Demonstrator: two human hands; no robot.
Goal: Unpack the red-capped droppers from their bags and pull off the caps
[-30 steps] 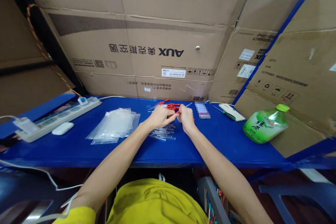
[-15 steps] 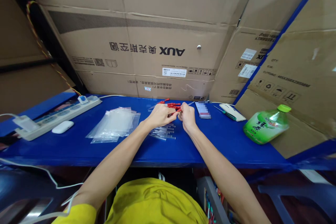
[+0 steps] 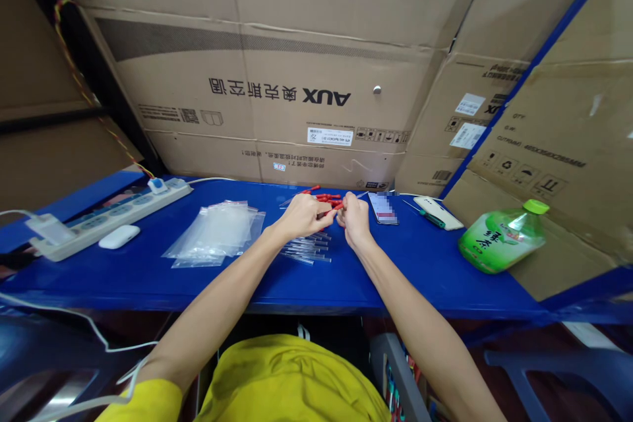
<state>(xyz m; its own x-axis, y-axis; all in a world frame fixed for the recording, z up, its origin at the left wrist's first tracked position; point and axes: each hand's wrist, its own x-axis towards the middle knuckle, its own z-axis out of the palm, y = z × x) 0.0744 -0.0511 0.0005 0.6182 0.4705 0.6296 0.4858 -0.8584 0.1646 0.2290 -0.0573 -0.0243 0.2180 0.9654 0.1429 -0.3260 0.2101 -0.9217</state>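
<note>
My left hand (image 3: 304, 216) is closed, its thumb and fingers pinching a slim red handle-shaped piece (image 3: 338, 206). My right hand (image 3: 355, 220) is closed just to the right, its fingertips at the other end of that piece. A thin pale rod shows past the right fingers; the fingers hide how it joins. Just behind my hands lie several more red handle-shaped pieces (image 3: 312, 189). Beneath and in front of my left hand is a loose pile of clear thin tubes (image 3: 309, 249), partly covered by the hand.
Clear zip bags (image 3: 217, 234) are stacked on the blue table (image 3: 346, 287). Left of them are a white case (image 3: 119, 237) and a power strip (image 3: 123, 214). To the right lie a phone (image 3: 383, 208), a green-handled screwdriver (image 3: 431, 217), a white slab-like object (image 3: 448, 212) and a green bottle (image 3: 502, 237). Cardboard (image 3: 277, 59) stands behind.
Both hands keep almost the same place and grip on the red piece, with only slight finger movement. The whole view has shifted a little.
</note>
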